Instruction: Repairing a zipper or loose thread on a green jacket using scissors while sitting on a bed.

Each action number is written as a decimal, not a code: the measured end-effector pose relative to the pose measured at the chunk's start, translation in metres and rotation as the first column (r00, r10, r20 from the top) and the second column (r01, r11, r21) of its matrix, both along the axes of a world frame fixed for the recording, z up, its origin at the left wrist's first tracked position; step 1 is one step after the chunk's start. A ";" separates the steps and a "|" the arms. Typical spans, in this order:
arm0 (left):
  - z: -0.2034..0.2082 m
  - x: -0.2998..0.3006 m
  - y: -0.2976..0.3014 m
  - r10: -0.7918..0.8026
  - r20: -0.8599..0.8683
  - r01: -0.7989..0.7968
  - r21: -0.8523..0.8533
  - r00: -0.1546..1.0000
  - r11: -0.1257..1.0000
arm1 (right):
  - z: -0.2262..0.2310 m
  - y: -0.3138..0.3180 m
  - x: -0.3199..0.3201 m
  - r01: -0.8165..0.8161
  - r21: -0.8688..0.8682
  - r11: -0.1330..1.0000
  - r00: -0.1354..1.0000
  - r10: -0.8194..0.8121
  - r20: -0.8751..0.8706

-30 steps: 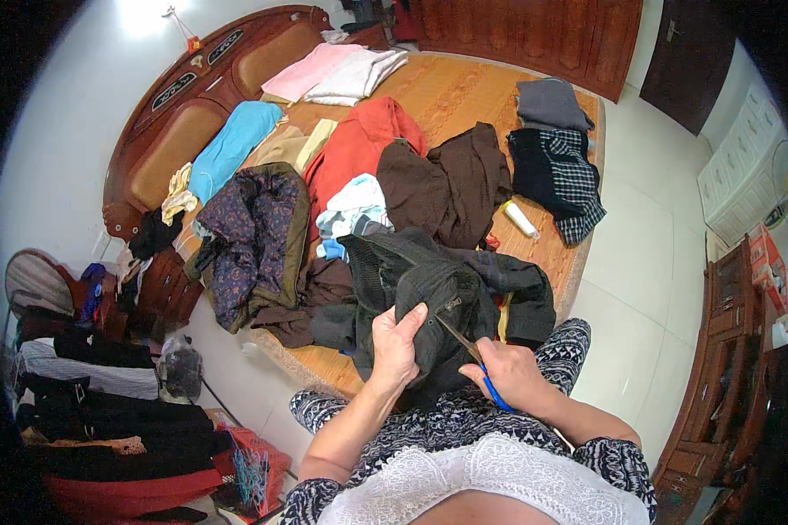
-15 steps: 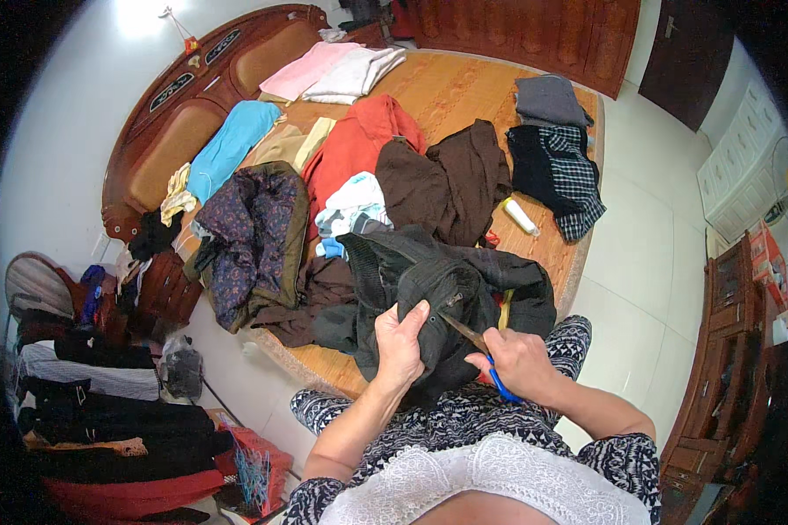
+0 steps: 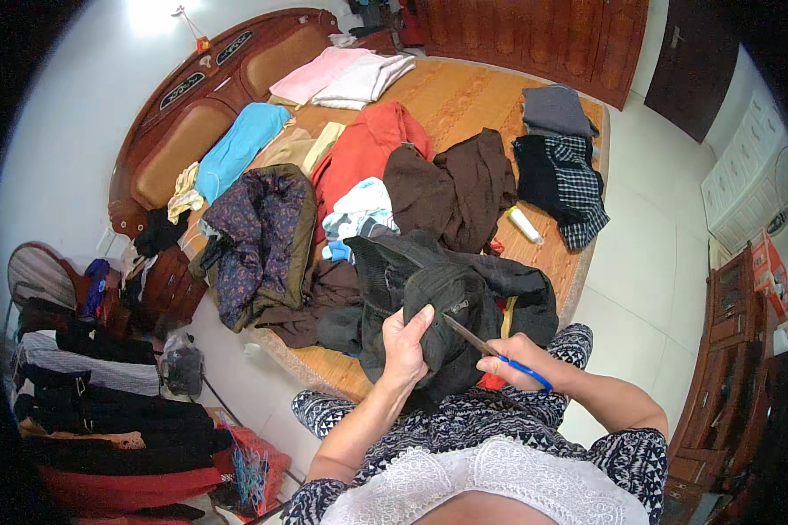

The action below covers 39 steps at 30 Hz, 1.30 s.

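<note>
A black garment (image 3: pixel 451 297) lies bunched at the near edge of the bed, partly over my lap. My left hand (image 3: pixel 404 348) grips a fold of it from the left, thumb on top. My right hand (image 3: pixel 518 357) holds blue-handled scissors (image 3: pixel 490 348), their metal blades pointing up-left onto the black cloth right beside my left thumb. Whether the blades are biting into the cloth I cannot tell.
The wooden bed (image 3: pixel 464 96) carries several clothes: a patterned purple jacket (image 3: pixel 258 236), a red garment (image 3: pixel 363 149), a brown one (image 3: pixel 451 188), a plaid one (image 3: pixel 565 179), folded pink and white pieces (image 3: pixel 341 77), a white tube (image 3: pixel 525 225). Dark clothing is piled at the left (image 3: pixel 105 402). A wooden cabinet (image 3: pixel 735 350) stands right.
Both hands have stayed on the black garment. The scissors have shifted slightly, their blades now lying closer to my left thumb.
</note>
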State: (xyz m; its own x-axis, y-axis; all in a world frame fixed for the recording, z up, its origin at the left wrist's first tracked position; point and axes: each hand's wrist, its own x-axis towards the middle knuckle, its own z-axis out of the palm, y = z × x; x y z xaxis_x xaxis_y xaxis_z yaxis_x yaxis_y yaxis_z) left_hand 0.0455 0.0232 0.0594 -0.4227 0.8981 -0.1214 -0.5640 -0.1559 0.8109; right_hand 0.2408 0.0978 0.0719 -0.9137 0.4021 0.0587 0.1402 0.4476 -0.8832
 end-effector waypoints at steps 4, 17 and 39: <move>0.004 0.002 -0.003 -0.007 0.019 0.006 0.063 1.000 0.998 | -0.002 0.000 0.005 -0.108 -0.783 0.613 0.989 0.150 -0.019; 0.009 0.010 0.001 0.040 0.070 -0.044 0.057 0.997 0.997 | -0.001 -0.017 -0.008 0.192 0.449 0.873 0.980 -0.198 -0.035; 0.018 0.007 -0.002 0.013 0.201 -0.025 0.056 0.980 0.998 | 0.000 -0.018 -0.012 0.269 0.612 0.744 0.960 -0.257 -0.110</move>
